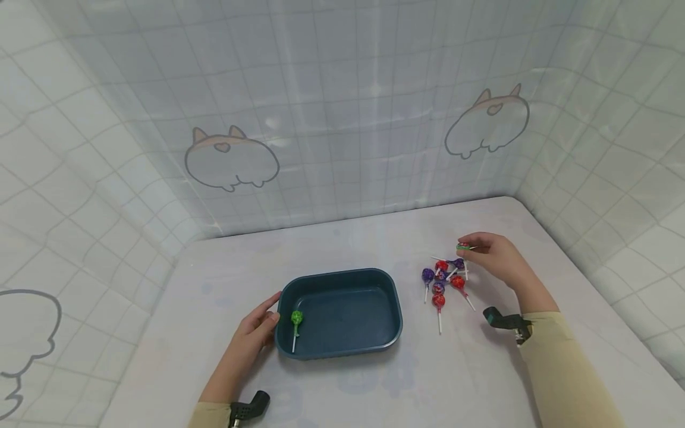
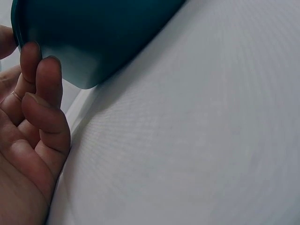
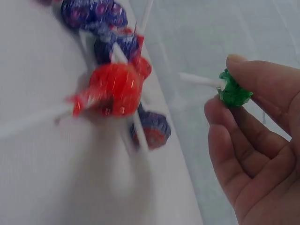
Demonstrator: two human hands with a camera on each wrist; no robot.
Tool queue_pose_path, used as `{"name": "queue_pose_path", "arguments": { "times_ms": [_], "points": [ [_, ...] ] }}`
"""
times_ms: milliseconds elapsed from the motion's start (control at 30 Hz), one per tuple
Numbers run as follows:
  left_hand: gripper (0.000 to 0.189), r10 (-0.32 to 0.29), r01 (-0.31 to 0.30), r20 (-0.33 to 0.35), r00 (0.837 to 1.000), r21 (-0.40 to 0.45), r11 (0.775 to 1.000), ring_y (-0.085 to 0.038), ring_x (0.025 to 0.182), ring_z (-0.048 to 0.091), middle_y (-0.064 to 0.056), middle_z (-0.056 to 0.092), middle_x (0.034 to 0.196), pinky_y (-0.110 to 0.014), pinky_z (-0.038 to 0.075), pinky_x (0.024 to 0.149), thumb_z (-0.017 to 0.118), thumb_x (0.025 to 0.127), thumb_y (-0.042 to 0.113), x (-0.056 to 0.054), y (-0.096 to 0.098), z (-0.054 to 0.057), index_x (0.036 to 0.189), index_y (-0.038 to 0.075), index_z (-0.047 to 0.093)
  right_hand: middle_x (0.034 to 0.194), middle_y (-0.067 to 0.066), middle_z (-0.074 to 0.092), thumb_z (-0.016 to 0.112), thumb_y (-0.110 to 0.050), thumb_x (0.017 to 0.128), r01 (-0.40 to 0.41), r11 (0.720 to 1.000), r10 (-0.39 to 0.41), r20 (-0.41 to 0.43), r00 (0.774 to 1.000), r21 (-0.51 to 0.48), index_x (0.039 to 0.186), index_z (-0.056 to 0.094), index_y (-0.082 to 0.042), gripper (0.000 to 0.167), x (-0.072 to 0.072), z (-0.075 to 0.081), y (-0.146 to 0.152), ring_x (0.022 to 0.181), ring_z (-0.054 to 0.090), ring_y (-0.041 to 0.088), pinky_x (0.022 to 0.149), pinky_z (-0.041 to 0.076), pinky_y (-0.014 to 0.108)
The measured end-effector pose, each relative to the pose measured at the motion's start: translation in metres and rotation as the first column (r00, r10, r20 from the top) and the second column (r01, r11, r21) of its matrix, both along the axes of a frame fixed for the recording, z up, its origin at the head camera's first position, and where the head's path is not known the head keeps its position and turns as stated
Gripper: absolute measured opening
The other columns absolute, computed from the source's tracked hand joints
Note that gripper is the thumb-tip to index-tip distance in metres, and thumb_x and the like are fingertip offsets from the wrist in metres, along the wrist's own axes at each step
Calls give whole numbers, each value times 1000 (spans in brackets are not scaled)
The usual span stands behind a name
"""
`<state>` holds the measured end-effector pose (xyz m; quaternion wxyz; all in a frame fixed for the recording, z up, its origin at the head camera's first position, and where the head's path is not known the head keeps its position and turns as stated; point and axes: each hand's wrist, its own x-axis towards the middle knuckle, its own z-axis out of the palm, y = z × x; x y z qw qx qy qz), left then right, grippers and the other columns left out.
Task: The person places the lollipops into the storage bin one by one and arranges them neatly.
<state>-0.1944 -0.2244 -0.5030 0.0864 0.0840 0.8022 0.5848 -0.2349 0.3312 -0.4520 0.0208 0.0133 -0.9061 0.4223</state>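
Right sleeve [image 1: 567, 374] nearest. Right hand [image 1: 497, 258] pinches green lolly [image 3: 236, 90], pile [image 1: 439, 288] just beside fingers. Left hand [image 1: 255, 330], fingers loose, touches tray [image 1: 342, 318]; second green [image 1: 297, 318] past fingertips. Likely sorting greens; next calls for carrying trayward.

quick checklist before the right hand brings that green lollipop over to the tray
1. Held green lollipop pinched by the right hand: ok, fingertips on its wrapped head.
2. Held lollipop clear of the loose lollipops: ok, a gap shows in the right wrist view.
3. Left hand at the tray: ok, touching its left end.
4. Free space in the tray: ok, only one green lollipop inside, near the left end.
5. Loose lollipops separated: not ok, several overlap.
6. Left hand's grip firmness: cannot tell.
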Motion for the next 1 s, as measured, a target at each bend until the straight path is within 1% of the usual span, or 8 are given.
{"name": "queue_pose_path", "arguments": {
  "times_ms": [133,267,367,533,733,867,1000],
  "points": [
    [48,0,0,17,1000,6,1000,-21,72,55,-17,60,92,-34,50,62,55,103,31,-1,-1,-1,149,24,44,119,8,67,69,-47,91,-39,999,39,8,999,-26,128,64,-10,52,0,5,-9,111,61,29,93,47,52],
    [48,-3,3,25,1000,11,1000,-21,73,56,-17,60,93,-35,50,63,55,102,30,-2,-2,-1,149,24,44,118,9,67,71,-43,91,-75,996,76,25,997,-46,127,65,-11,49,0,7,-19,106,65,27,86,52,46],
    [48,-2,2,28,1000,7,1000,-21,73,56,-18,60,93,-34,51,64,56,102,31,-3,-2,1,148,24,45,118,9,66,72,-42,90,-82,995,84,38,996,-52,126,66,-11,47,-1,6,-26,103,66,27,81,55,43],
    [48,5,-6,34,999,6,1000,-23,74,56,-16,60,92,-34,51,64,57,101,36,-3,-4,0,147,27,47,120,8,65,73,-40,90,-100,994,102,34,994,-49,127,66,-12,47,0,8,-36,104,65,27,83,54,45],
    [49,15,-15,37,999,-1,1000,-25,72,56,-15,61,90,-34,50,62,58,100,38,-2,-5,0,146,28,47,114,4,69,74,-36,90,-141,990,141,26,990,-22,128,67,-16,43,3,12,-46,95,66,22,79,55,40],
    [48,10,-10,35,999,2,1000,-25,71,55,-15,60,90,-34,49,61,58,100,38,-3,-5,1,146,28,48,115,3,68,74,-38,89,-159,987,159,30,987,-6,126,68,-17,43,4,16,-52,97,65,20,77,55,36],
    [48,1,-2,37,999,2,1000,-25,71,55,-16,59,91,-34,49,62,57,101,36,-3,-3,3,147,26,46,118,3,67,75,-42,88,-178,984,179,35,983,-16,126,68,-17,46,5,21,-58,101,66,21,78,55,36]
  ]
}}
